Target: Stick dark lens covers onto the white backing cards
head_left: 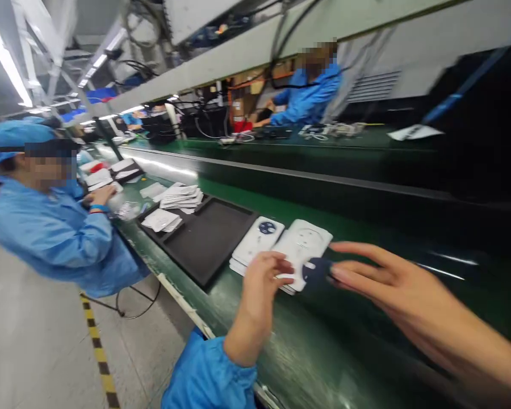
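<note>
My right hand (392,284) pinches a dark blue disc (317,272) with small white marks between thumb and fingers. The disc is held over the lower right edge of a stack of white panels (303,238); the top panel carries a printed or moulded circle. Bent over the lower left part of that stack is my left hand (266,278), its thumb and fingers apart with nothing visible between them; whether it touches the panels I cannot tell. Beside it, a second white stack (251,245) has a similar dark blue disc (267,228) on its top panel.
A black tray (208,238) lies left on the green bench (323,346), with piles of white pieces (181,196) at its far end. A person in blue (55,221) works at left, another (309,91) across the bench. A beam with hanging cables (276,51) crosses above.
</note>
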The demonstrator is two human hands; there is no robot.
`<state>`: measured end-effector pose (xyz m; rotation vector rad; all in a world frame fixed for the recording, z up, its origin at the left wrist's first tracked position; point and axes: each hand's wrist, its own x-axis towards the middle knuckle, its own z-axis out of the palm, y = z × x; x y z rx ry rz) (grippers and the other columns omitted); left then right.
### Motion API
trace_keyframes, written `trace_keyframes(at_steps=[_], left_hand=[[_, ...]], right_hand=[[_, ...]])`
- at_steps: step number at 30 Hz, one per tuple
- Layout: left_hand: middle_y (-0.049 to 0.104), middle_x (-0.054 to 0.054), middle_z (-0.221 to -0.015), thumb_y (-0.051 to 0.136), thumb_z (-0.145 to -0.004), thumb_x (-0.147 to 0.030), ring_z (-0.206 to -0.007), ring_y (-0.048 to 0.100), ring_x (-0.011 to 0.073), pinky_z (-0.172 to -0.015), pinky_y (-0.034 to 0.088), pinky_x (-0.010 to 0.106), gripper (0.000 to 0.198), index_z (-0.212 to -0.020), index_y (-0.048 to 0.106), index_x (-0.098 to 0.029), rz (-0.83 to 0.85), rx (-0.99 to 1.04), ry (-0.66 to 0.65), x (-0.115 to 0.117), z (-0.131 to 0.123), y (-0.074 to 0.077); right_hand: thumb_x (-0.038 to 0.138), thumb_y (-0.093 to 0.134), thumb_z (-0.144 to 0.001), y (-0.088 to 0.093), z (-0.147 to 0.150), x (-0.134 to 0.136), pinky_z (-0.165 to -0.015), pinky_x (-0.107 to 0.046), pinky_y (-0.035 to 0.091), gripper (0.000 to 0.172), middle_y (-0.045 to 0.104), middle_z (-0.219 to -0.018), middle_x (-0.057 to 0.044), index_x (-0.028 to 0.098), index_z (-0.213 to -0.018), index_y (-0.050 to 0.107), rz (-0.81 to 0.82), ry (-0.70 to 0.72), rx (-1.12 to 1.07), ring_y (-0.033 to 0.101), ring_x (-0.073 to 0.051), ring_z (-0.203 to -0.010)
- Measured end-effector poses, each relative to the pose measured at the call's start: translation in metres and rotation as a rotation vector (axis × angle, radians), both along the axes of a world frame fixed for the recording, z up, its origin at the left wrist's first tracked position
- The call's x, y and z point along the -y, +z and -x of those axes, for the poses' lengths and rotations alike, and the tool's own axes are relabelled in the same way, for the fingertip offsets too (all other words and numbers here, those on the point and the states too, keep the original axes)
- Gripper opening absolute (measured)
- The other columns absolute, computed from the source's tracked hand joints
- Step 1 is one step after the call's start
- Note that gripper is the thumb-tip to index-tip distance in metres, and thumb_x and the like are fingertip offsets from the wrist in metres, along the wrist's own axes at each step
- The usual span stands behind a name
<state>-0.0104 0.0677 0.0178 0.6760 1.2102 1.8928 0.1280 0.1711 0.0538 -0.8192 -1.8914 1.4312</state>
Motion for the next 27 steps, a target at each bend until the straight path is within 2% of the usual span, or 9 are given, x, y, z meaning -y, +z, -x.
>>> trace_keyframes(at_steps=[2, 5, 8, 13, 18, 20, 23, 25, 27], left_hand=[[0.059, 0.004, -0.092, 0.059, -0.083, -0.044, -0.088, 0.060, 0.0163, -0.077, 0.052, 0.027, 0.029, -0.096, 0.058, -0.018, -0.008, 0.107, 0.001, 0.008, 0.008, 0.004], [0.056, 0.002, -0.086, 0.071, -0.074, -0.035, -0.081, 0.055, 0.0134, -0.074, 0.050, 0.023, 0.026, -0.083, 0.056, -0.016, -0.009, 0.162, 0.001, 0.013, 0.010, 0.009], [0.055, 0.001, -0.079, 0.070, -0.072, -0.032, -0.076, 0.053, 0.0124, -0.071, 0.047, 0.022, 0.022, -0.076, 0.056, -0.016, 0.006, 0.145, 0.027, 0.012, 0.006, 0.008], [0.056, 0.001, -0.081, 0.065, -0.070, -0.028, -0.076, 0.053, 0.0131, -0.073, 0.047, 0.024, 0.017, -0.079, 0.059, -0.015, 0.094, 0.008, 0.013, 0.008, 0.003, -0.004], [0.060, 0.004, -0.088, 0.064, -0.075, -0.033, -0.083, 0.057, 0.0187, -0.079, 0.049, 0.032, 0.022, -0.088, 0.059, -0.016, 0.190, -0.209, 0.010, 0.011, 0.005, -0.008], [0.061, 0.009, -0.114, 0.067, -0.078, -0.031, -0.103, 0.057, 0.0253, -0.093, 0.047, 0.040, 0.040, -0.115, 0.059, -0.017, 0.243, -0.405, 0.100, 0.012, 0.002, -0.009], [0.041, 0.016, -0.149, 0.069, -0.084, -0.027, -0.140, 0.034, 0.0345, -0.114, 0.031, 0.056, 0.069, -0.145, 0.039, -0.016, 0.398, -1.100, 0.214, 0.008, -0.005, -0.018], [0.033, 0.019, -0.155, 0.071, -0.088, -0.032, -0.148, 0.021, 0.0379, -0.115, 0.026, 0.063, 0.071, -0.147, 0.037, -0.013, 0.526, -1.559, 0.154, 0.003, -0.010, -0.025], [0.032, 0.021, -0.156, 0.071, -0.090, -0.039, -0.149, 0.018, 0.0391, -0.115, 0.026, 0.064, 0.062, -0.141, 0.045, -0.014, 0.616, -1.758, 0.070, -0.004, -0.014, -0.031]], right_hand=[[0.063, 0.089, -0.069, 0.003, 0.011, 0.004, -0.086, -0.041, 0.056, 0.079, 0.072, -0.088, -0.007, 0.022, -0.130, 0.061, 0.216, 0.109, -0.071, 0.068, -0.031, -0.089], [0.059, 0.086, -0.073, 0.005, 0.031, 0.011, -0.083, -0.040, 0.054, 0.055, 0.072, -0.089, -0.007, 0.019, -0.107, 0.071, 0.190, 0.120, -0.111, 0.067, -0.030, -0.088], [0.055, 0.074, -0.083, 0.004, 0.035, 0.016, -0.079, -0.039, 0.053, 0.035, 0.071, -0.092, -0.006, 0.020, -0.089, 0.074, 0.028, 0.143, -0.019, 0.065, -0.029, -0.087], [0.042, 0.060, -0.093, 0.003, 0.021, 0.017, -0.090, -0.044, 0.045, 0.020, 0.066, -0.098, -0.003, 0.026, -0.090, 0.071, -0.400, 0.054, 0.136, 0.058, -0.030, -0.101], [0.038, 0.063, -0.089, 0.001, 0.015, 0.003, -0.093, -0.047, 0.045, 0.016, 0.055, -0.105, -0.008, 0.025, -0.085, 0.073, -0.515, 0.020, 0.125, 0.054, -0.031, -0.104], [0.042, 0.067, -0.086, -0.003, 0.011, -0.014, -0.084, -0.042, 0.048, 0.019, 0.058, -0.097, -0.006, 0.024, -0.082, 0.073, -0.394, -0.008, 0.054, 0.058, -0.029, -0.095], [0.048, 0.079, -0.077, -0.016, 0.004, -0.047, -0.068, -0.032, 0.046, 0.028, 0.061, -0.082, -0.004, 0.020, -0.078, 0.072, -0.082, -0.048, -0.081, 0.057, -0.023, -0.077], [0.052, 0.085, -0.070, -0.032, -0.001, -0.065, -0.061, -0.028, 0.043, 0.036, 0.057, -0.075, -0.001, 0.019, -0.078, 0.071, 0.118, -0.049, -0.197, 0.052, -0.019, -0.069], [0.056, 0.085, -0.069, -0.051, -0.003, -0.077, -0.060, -0.026, 0.045, 0.043, 0.053, -0.075, 0.002, 0.022, -0.090, 0.069, 0.209, -0.082, -0.290, 0.051, -0.017, -0.068]])
